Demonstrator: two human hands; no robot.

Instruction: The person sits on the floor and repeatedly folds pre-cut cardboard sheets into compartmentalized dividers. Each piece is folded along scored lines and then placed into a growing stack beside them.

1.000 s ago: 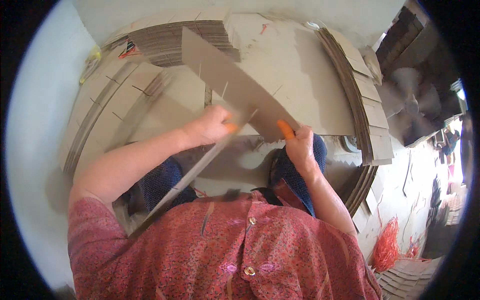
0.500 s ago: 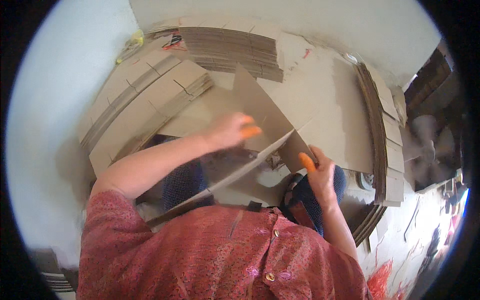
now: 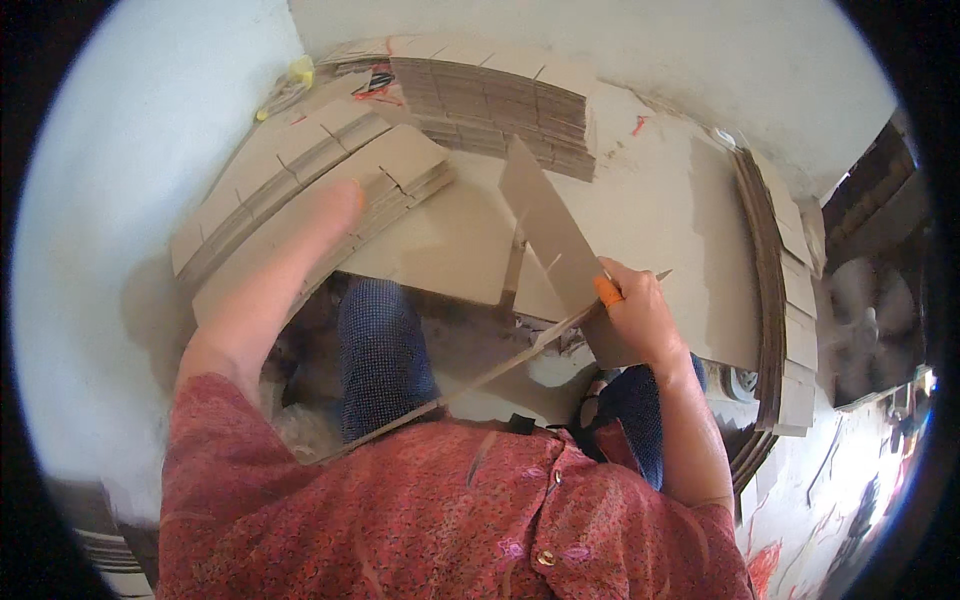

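One hand [image 3: 340, 208] — the left — is over stacked cardboard [image 3: 408, 150], fingers [image 3: 359, 192] mostly hidden.

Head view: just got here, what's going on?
A person is handling slotted cardboard pieces with bare hands. The right hand grips a cardboard strip at its near end; a second strip crosses it there and slants down toward the person's shirt. The left hand is at the near left stack; its fingers are mostly hidden, so I can't tell whether it holds a piece. More cardboard is stacked at the back and right.
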